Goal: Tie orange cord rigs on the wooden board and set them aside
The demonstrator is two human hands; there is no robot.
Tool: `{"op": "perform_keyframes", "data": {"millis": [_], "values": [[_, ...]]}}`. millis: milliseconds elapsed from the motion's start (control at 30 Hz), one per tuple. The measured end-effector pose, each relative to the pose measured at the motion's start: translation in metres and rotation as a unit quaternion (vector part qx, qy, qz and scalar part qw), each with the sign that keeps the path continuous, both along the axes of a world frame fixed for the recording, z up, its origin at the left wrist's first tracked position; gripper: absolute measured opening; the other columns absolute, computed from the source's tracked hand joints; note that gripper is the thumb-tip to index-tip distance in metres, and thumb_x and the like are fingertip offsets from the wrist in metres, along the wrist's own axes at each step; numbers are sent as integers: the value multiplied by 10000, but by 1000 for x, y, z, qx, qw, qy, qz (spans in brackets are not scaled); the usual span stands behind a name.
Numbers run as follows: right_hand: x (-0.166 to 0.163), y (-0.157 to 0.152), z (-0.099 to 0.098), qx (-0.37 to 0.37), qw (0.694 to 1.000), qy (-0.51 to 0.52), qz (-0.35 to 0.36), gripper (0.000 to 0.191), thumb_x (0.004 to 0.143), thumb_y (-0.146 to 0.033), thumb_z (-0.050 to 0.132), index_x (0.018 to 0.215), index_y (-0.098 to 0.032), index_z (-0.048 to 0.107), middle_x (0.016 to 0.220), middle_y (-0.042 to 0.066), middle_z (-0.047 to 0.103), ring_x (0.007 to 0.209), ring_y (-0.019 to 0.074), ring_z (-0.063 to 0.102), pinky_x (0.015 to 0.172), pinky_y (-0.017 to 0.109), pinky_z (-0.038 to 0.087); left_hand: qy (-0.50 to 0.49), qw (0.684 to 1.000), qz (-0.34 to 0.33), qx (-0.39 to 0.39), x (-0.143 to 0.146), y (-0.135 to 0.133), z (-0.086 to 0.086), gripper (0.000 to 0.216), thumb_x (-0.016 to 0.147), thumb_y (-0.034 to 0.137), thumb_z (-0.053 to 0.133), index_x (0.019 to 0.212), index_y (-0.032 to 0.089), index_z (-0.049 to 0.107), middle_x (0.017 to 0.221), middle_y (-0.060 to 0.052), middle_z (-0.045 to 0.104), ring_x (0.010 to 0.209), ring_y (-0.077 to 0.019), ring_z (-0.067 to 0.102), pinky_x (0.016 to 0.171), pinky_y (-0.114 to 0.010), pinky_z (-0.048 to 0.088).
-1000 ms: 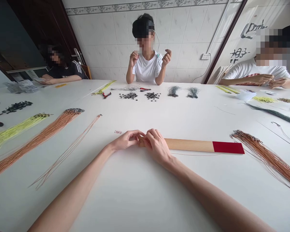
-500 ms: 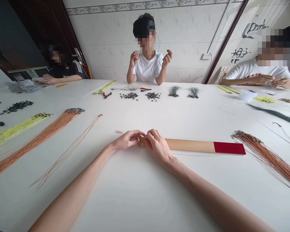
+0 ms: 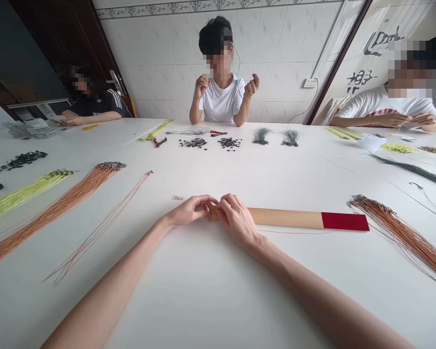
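A long flat wooden board [image 3: 287, 217] with a red end [image 3: 345, 221] lies crosswise on the white table in front of me. My left hand [image 3: 189, 211] curls its thumb and fingers around the board's left end. Right beside it, my right hand [image 3: 236, 215] rests over the board with its fingers pinched together near that same end. What the right fingertips pinch is hidden. A thin orange line [image 3: 298, 233] trails along the board's near edge from under my right wrist.
Orange line bundles lie to the left [image 3: 76, 196] and right [image 3: 396, 228], beside yellow cords [image 3: 29, 196]. A small printed slip [image 3: 178, 198] lies beyond my left hand. Farther off are red-handled pliers [image 3: 160, 142], black pieces [image 3: 193, 142] and several seated people.
Both hands keep their places at the board's left end, with barely any finger movement visible. The view has shifted very slightly.
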State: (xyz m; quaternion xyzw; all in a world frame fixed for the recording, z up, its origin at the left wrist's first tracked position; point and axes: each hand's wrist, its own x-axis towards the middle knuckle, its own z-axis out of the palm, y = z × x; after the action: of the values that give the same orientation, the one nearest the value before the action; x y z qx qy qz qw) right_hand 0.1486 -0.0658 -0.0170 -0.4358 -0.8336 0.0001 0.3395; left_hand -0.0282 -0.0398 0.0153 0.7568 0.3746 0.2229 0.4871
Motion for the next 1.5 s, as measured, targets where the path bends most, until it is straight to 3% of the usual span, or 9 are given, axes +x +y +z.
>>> {"op": "perform_keyframes", "data": {"millis": [567, 1500], "values": [[1, 0, 3, -23, 1000, 4, 13, 211, 872, -100, 360, 869, -205, 542, 868, 54, 511, 754, 151, 441, 626, 262, 395, 11, 1000, 5, -4, 0, 0, 2, 264, 780, 236, 502, 1033, 210, 574, 855, -23, 548, 804, -150, 482, 795, -291, 401], [1, 2, 2, -52, 998, 42, 10, 166, 856, -114, 389, 817, -196, 528, 845, 33, 499, 706, 114, 479, 575, 221, 374, 3, 1000, -2, 4, 1, 1, 0, 269, 784, 244, 502, 1039, 190, 567, 897, -35, 566, 797, -146, 488, 805, -303, 407]]}}
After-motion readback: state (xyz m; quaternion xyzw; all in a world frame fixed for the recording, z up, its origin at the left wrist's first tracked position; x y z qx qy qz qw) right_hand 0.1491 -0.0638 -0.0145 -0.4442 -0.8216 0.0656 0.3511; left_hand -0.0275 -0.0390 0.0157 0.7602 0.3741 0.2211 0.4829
